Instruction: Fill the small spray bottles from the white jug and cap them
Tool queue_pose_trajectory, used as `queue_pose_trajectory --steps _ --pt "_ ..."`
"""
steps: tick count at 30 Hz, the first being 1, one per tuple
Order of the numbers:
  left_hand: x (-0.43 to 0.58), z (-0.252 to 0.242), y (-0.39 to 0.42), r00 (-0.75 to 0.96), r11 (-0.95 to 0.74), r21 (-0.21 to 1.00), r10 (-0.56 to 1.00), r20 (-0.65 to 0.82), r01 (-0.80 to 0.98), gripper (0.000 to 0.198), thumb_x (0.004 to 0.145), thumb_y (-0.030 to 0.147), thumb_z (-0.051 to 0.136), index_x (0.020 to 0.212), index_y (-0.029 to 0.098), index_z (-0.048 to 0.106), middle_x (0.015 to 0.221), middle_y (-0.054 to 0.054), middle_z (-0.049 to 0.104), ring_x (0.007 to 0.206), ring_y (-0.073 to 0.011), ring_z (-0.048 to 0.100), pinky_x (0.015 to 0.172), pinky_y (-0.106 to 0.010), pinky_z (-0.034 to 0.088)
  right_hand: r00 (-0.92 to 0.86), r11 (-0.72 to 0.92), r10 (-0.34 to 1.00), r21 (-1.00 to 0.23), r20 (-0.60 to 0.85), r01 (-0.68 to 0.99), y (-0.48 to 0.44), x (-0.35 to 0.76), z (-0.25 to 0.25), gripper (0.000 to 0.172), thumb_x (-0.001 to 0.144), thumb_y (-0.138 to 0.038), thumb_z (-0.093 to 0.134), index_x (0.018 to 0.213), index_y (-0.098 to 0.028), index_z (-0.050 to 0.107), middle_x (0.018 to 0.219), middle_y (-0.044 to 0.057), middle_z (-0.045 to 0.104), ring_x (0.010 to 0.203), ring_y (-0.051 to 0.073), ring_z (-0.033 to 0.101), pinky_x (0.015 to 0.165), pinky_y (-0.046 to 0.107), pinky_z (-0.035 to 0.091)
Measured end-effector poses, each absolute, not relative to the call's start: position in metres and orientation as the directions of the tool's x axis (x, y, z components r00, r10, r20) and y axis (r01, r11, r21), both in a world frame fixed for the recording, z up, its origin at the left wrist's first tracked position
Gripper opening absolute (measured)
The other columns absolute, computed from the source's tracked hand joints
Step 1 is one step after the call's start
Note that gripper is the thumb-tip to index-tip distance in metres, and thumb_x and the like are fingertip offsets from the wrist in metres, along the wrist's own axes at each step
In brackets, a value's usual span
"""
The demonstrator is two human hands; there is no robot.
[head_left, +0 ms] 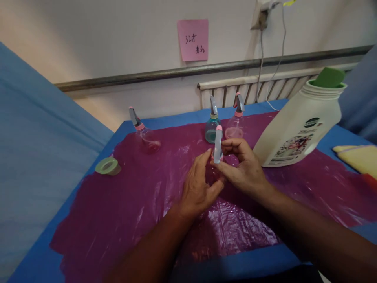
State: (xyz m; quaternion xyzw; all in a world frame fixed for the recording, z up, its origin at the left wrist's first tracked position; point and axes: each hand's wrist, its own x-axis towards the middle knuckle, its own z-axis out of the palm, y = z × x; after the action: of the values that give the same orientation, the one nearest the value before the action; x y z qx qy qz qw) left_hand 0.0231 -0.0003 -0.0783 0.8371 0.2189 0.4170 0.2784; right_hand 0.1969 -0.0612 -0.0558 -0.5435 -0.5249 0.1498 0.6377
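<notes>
A small clear spray bottle (218, 146) with a grey trigger head and pink collar stands upright between my hands. Around its body wraps my left hand (200, 184), fingers on the left side and thumb across the front. My right hand (243, 165) pinches the collar below the trigger head, thumb in front and fingers behind. Much of the bottle's body is hidden by my hands. Just behind it are a teal spray bottle (211, 129) and a pink-collared spray bottle (235, 127). Another pink-collared spray bottle (147, 142) is farther left.
Purple plastic sheeting (132, 204) covers much of the blue table. A large white jug (290, 129) with a green piece in its mouth stands right. At left sits a small green-rimmed cup (107, 166); a yellow cloth (357, 157) lies far right. A wall rail (159, 74) runs behind.
</notes>
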Motion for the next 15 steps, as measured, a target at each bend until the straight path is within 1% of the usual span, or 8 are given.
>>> queue_pose_trajectory --steps 2,5,7,9,11,13,15 --pt "0.0229 -0.0811 0.0001 0.555 -0.747 0.652 0.599 0.577 0.129 0.085 0.099 0.025 0.082 0.173 0.03 0.04 0.16 -0.014 0.066 0.143 -0.0336 0.07 0.122 -0.058 0.059 0.392 0.383 0.764 -0.85 0.512 0.362 -0.061 0.1967 -0.0554 0.054 0.092 -0.027 0.088 0.139 -0.033 0.062 0.119 0.002 0.079 0.111 0.023 0.078 0.104 0.045 0.064" --pt "0.0221 -0.0848 0.0009 0.565 -0.742 0.66 0.597 0.57 0.117 0.085 0.102 0.028 0.081 0.175 0.031 0.037 0.164 -0.016 0.064 0.145 -0.0346 0.069 0.123 -0.061 0.059 0.344 0.406 0.787 -0.849 0.513 0.337 -0.063 0.1974 -0.0529 0.06 0.096 -0.03 0.086 0.15 -0.034 0.058 0.124 0.004 0.08 0.117 0.025 0.079 0.11 0.049 0.064" --pt "0.0217 -0.0863 0.0014 0.572 -0.741 0.662 0.593 0.566 0.113 0.084 0.103 0.028 0.081 0.174 0.032 0.037 0.163 -0.016 0.064 0.146 -0.0351 0.069 0.124 -0.062 0.059 0.314 0.401 0.804 -0.85 0.505 0.342 -0.0653 0.1976 -0.0512 0.066 0.1 -0.03 0.081 0.159 -0.035 0.053 0.133 0.006 0.08 0.124 0.026 0.079 0.116 0.053 0.062" --pt "0.0217 -0.0866 0.0015 0.573 -0.745 0.657 0.592 0.567 0.119 0.083 0.103 0.028 0.081 0.173 0.032 0.037 0.162 -0.016 0.065 0.146 -0.0356 0.069 0.124 -0.063 0.059 0.283 0.393 0.821 -0.85 0.496 0.351 -0.0673 0.1974 -0.0503 0.072 0.103 -0.026 0.074 0.168 -0.036 0.046 0.146 0.009 0.076 0.134 0.027 0.075 0.123 0.055 0.059" --pt "0.0219 -0.0858 0.0013 0.567 -0.746 0.653 0.595 0.569 0.127 0.083 0.103 0.029 0.081 0.173 0.032 0.037 0.162 -0.016 0.064 0.146 -0.0361 0.069 0.123 -0.063 0.059 0.265 0.408 0.818 -0.84 0.51 0.357 -0.0676 0.197 -0.0506 0.077 0.103 -0.022 0.071 0.172 -0.037 0.042 0.154 0.009 0.072 0.142 0.028 0.071 0.128 0.056 0.055" --pt "0.0222 -0.0844 0.0008 0.568 -0.743 0.657 0.597 0.566 0.126 0.083 0.103 0.028 0.08 0.173 0.032 0.037 0.163 -0.016 0.064 0.147 -0.0364 0.068 0.124 -0.064 0.059 0.283 0.428 0.791 -0.821 0.543 0.378 -0.066 0.1968 -0.0518 0.079 0.099 -0.024 0.077 0.17 -0.036 0.045 0.147 0.008 0.073 0.139 0.027 0.071 0.128 0.057 0.055" --pt "0.0225 -0.0827 0.0003 0.572 -0.739 0.662 0.598 0.562 0.123 0.083 0.103 0.027 0.08 0.173 0.032 0.037 0.161 -0.016 0.066 0.146 -0.036 0.069 0.124 -0.063 0.059 0.337 0.418 0.756 -0.81 0.562 0.411 -0.0636 0.197 -0.0528 0.077 0.095 -0.029 0.085 0.164 -0.034 0.052 0.132 0.006 0.075 0.127 0.027 0.074 0.122 0.056 0.058"
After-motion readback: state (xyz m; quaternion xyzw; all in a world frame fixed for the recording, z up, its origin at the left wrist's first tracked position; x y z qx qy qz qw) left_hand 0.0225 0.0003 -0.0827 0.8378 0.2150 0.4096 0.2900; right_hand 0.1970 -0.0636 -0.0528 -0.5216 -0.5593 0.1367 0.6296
